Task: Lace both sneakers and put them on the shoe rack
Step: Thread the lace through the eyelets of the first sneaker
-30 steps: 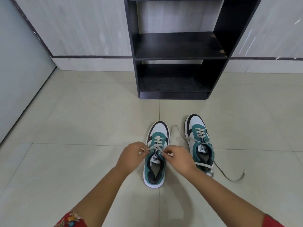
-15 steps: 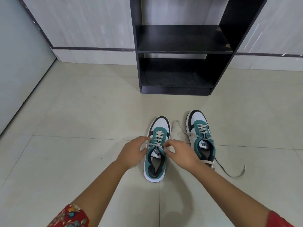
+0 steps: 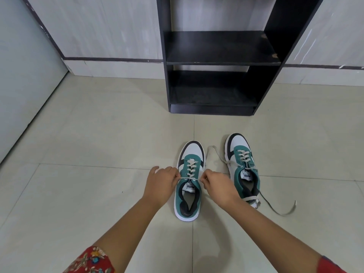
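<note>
I am on the lacing step, working the left sneaker point(image 3: 189, 182), which stands on the floor point(image 3: 98, 194) just in front of me, toe toward the shoe rack point(image 3: 216, 48). My left hand point(image 3: 160, 184) has its grip pinched shut on one end of the lace point(image 3: 190, 178), and my right hand point(image 3: 218, 186) is pinched shut on the other end, so the lace runs taut across the top eyelets, just above the tongue. The rows below look crossed and snug. I judge the next move is to cross these two ends and tie them off without letting the tension go. The right sneaker point(image 3: 243, 168) stands just beside it, its loose lace point(image 3: 275, 209) trailing over the floor on both sides, so by my reckoning it wants finishing too. Both rack shelves in view hold no shoes yet.
</note>
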Demonstrator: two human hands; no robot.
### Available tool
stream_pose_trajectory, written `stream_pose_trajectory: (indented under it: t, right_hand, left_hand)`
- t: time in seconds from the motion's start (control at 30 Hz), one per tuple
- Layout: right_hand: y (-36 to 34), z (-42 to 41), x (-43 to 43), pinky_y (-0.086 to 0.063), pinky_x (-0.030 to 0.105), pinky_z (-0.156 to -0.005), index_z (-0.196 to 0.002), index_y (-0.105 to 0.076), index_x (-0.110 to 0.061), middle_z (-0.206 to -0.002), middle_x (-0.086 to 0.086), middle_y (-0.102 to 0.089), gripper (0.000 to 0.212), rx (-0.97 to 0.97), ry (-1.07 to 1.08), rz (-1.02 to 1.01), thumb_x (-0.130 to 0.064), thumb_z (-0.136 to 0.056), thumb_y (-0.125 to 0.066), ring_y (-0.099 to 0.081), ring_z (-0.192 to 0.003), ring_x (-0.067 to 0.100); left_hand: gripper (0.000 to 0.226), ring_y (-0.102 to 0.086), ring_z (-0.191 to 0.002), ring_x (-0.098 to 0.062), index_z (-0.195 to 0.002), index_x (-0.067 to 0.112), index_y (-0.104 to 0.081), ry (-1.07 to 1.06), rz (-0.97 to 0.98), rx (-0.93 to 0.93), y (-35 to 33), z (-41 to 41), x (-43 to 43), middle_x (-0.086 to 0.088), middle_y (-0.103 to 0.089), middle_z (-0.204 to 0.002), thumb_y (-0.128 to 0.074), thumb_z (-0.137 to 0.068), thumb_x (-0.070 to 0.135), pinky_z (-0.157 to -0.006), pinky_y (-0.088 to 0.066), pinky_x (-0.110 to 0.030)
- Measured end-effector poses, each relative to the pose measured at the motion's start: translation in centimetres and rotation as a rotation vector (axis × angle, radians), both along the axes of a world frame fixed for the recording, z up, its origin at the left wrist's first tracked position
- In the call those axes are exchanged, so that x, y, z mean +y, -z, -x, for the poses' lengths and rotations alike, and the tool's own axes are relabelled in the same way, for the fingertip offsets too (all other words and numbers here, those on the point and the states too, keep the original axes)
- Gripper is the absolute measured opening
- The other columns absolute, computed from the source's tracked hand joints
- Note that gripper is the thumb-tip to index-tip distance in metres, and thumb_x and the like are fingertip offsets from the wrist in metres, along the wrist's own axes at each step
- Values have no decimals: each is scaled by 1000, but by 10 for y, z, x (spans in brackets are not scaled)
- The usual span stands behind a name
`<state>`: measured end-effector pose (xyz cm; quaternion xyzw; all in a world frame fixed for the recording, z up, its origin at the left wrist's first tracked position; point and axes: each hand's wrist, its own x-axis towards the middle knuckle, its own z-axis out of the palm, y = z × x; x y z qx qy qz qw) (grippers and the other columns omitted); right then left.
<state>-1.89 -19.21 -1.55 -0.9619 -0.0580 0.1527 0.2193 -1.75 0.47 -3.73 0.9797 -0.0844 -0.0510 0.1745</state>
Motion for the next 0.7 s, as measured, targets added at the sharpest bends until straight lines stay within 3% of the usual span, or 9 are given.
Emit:
stream_pose_trajectory:
  t: [0.13, 0.3, 0.4, 0.47, 0.53, 0.57, 0.63, 0.7]
  right_hand:
    - [6, 5, -2, -52, 38, -74, -94, -57, -13, -91, 6, -70, 22, 46, 30, -21, -27, -97, -40, -63, -83, 28]
    - [8, 3, -3, -51, 38, -74, -94, -56, -14, -91, 6, -70, 19, 43, 19, -22, -26, -96, -42, -63, -83, 27]
    - [7, -1, -3, -48, 34, -75, -98, -61, -14, -98, 6, -71, 18, 79, 6, -33, -26, -95, -47, -63, -90, 25]
    - [4, -4, -5, -47, 33, -77, -99, -64, -12, -101, 7, -70, 22, 94, -31, -18, -25, -95, -47, -63, -93, 25]
    - [0, -5, -6, -46, 31, -78, -91, -65, -9, -95, 6, -67, 25, 93, -24, -76, -23, -96, -45, -61, -89, 22]
    - [-3, -4, -6, -45, 22, -76, -85, -63, -9, -89, 2, -64, 26, 110, 26, -189, -22, -97, -44, -59, -85, 17]
    - [-11, -2, -3, -38, 3, -68, -80, -60, -9, -84, -4, -58, 27, 190, 193, -514, -19, -98, -43, -55, -84, 9]
    - [-15, -1, 5, -38, 1, -74, -91, -63, -3, -91, -10, -63, 30, 285, 333, -795, -21, -99, -40, -57, -91, 2]
  left_hand:
    - [24, -62, -95, -13, -100, 28, -61, -16, -44, 36, 1, 2, 1, 11, -68, -105, -38, -97, 34, -111, -24, -37]
    - [23, -58, -101, -11, -98, 29, -60, 0, -131, 24, -7, 2, -1, 12, -67, -100, -38, -97, 35, -118, -6, -45]
    - [24, -60, -96, -12, -98, 26, -63, 8, -56, 84, -10, -3, 2, 9, -67, -97, -40, -97, 31, -119, 4, -44]
    - [25, -59, -93, -13, -96, 23, -63, 9, -18, 120, -8, -4, 9, 6, -64, -92, -39, -98, 28, -119, 2, -41]
    - [24, -58, -90, -16, -87, 23, -59, -72, 216, 229, -9, -5, 9, 4, -59, -90, -37, -98, 23, -114, -14, -38]
    - [26, -59, -89, -19, -82, 22, -56, -169, 426, 328, -13, -5, 8, 2, -59, -91, -36, -98, 20, -105, -27, -34]
    - [33, -61, -80, -20, -73, 21, -54, -373, 827, 516, -23, -7, 2, -3, -63, -92, -34, -99, 20, -88, -38, -29]
    - [40, -60, -61, -19, -66, 18, -54, -457, 1075, 590, -31, -9, -1, -5, -70, -97, -33, -100, 23, -85, -45, -33]
